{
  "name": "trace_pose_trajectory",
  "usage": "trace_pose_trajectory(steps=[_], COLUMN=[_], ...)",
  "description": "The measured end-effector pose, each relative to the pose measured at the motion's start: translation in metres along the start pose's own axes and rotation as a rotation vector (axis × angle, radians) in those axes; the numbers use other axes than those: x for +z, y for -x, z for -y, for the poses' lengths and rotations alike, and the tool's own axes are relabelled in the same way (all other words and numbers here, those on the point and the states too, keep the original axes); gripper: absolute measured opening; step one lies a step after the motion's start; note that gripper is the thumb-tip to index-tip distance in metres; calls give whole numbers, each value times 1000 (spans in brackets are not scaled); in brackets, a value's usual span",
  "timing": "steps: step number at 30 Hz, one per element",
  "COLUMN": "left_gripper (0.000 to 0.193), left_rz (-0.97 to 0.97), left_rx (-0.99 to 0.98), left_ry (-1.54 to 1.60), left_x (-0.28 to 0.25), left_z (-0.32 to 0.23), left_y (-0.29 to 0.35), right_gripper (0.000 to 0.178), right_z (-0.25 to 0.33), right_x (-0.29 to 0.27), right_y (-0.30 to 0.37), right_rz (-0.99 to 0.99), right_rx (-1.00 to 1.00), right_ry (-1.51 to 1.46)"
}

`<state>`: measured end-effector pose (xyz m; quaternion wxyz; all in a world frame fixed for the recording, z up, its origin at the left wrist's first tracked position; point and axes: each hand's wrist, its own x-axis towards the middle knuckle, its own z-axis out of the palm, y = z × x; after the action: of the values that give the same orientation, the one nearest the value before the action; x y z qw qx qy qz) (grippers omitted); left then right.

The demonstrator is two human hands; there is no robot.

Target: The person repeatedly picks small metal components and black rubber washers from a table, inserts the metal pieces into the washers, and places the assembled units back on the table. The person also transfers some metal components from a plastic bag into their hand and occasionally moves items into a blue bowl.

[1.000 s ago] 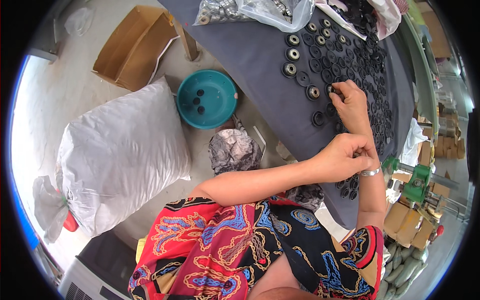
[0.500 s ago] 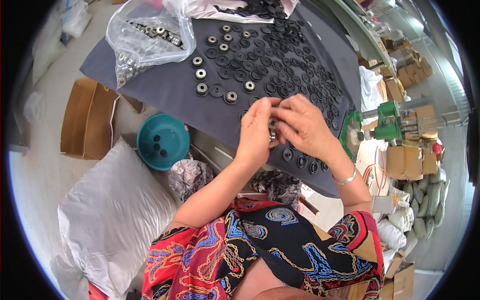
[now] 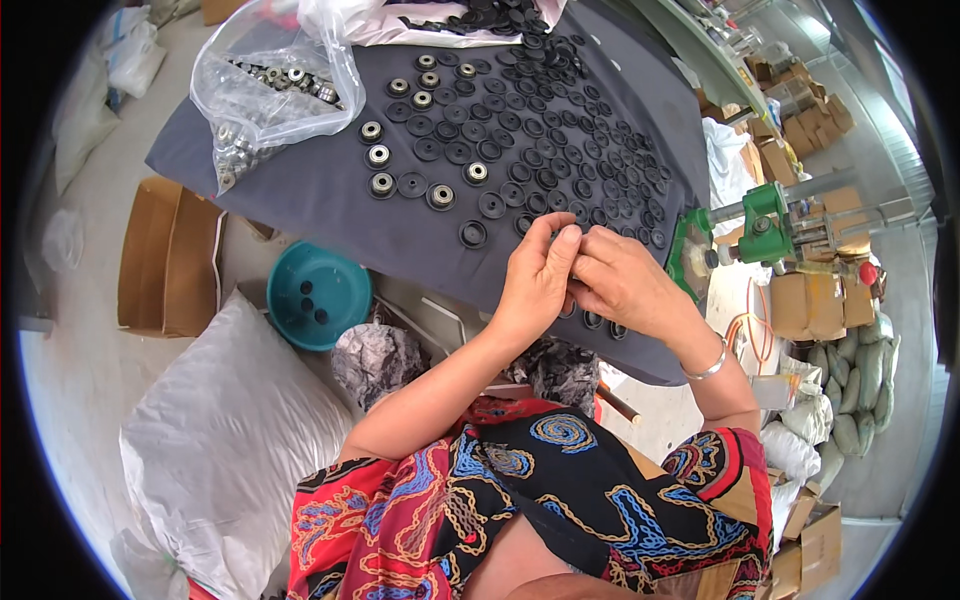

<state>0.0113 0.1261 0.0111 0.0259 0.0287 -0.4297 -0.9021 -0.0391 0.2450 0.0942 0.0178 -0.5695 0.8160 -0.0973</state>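
My left hand and my right hand meet above the near edge of the dark cloth-covered table, fingertips almost touching. Both are closed. Metal bearings showed in the left hand's fingers a moment ago; now the fingers cover them. What the right fingers pinch is hidden. Around the hands lie many round black plastic wheels, laid flat in loose rows. Several at the left carry a silver bearing in the centre. A few more black wheels peek out below the right hand.
A clear plastic bag of bearings sits at the table's far left, beside a pale bag spilling black parts. A green hand press stands to the right. On the floor are a teal basin, a cardboard box and a white sack.
Both hands have moved right across the wheels, uncovering a black wheel left of them. The bearings seen in the left hand are now hidden. The whole view has shifted slightly.
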Motion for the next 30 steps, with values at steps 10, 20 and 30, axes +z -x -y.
trace_pose_trajectory(steps=[10,20,30], left_gripper=[38,33,29], left_rz=[-29,-26,-18], left_rx=[-125,-125,-127], left_ry=[179,217,206], left_x=[-8,-20,-21], left_z=[-12,-25,-31], left_y=[-1,-2,0], right_gripper=[19,20,19], right_z=[-46,-95,-93], right_x=[8,70,73], right_y=[-53,-115,-112], right_rz=[-261,-241,-207], right_rx=[363,441,332], right_ry=[-291,-247,-86])
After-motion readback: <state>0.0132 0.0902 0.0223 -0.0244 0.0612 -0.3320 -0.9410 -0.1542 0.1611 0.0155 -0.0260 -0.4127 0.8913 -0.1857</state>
